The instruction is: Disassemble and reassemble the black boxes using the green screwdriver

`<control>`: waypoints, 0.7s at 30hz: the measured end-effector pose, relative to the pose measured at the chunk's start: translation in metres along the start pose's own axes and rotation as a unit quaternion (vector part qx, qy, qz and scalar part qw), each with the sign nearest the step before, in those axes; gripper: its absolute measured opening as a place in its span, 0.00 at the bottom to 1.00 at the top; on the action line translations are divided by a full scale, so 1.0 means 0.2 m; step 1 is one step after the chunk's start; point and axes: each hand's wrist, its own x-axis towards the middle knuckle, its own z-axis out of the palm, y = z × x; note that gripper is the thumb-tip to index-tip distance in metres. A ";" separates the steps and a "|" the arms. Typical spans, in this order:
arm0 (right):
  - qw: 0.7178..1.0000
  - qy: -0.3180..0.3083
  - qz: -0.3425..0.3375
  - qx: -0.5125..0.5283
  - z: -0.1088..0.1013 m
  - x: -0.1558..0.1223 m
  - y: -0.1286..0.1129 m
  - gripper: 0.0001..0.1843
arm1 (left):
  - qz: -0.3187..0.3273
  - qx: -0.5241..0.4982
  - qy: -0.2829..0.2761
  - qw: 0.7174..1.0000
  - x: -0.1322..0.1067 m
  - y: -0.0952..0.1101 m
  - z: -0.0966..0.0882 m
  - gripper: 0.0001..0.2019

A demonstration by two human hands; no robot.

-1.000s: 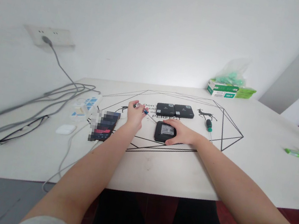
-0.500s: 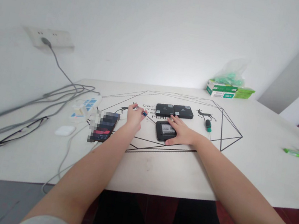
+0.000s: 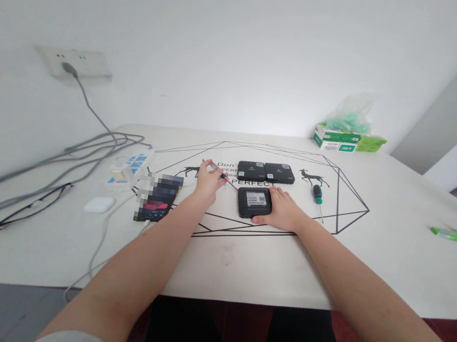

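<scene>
My left hand [image 3: 207, 186] is closed around a thin screwdriver [image 3: 224, 177] with a blue part near its handle. The shaft points right, and its tip meets the upper left edge of a flat black device case [image 3: 255, 202] with a white label on top. My right hand [image 3: 284, 210] grips the right side of this case, thumb at the near corner and fingers at the far one. Just behind lie two similar black cases, one on the left [image 3: 251, 170] and one on the right [image 3: 279, 173]. A second screwdriver [image 3: 317, 195], black and green, rests farther right.
To the left are a phone [image 3: 159, 199], a power strip [image 3: 130, 169], a white earbud case [image 3: 99, 205], glasses [image 3: 32, 207] and grey cable loops [image 3: 80, 140]. Green boxes [image 3: 337, 135] with a plastic bag stand against the wall. A green packet [image 3: 456, 236] lies far right.
My right hand has drawn its fingers back from the case's top to its right side, uncovering more of the label. The left hand still holds the screwdriver against the case.
</scene>
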 end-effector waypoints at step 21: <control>0.998 0.014 -0.014 -0.057 0.02 -0.06 0.01 0.69 | 0.026 -0.020 -0.011 0.999 0.00 0.01 0.02 0.26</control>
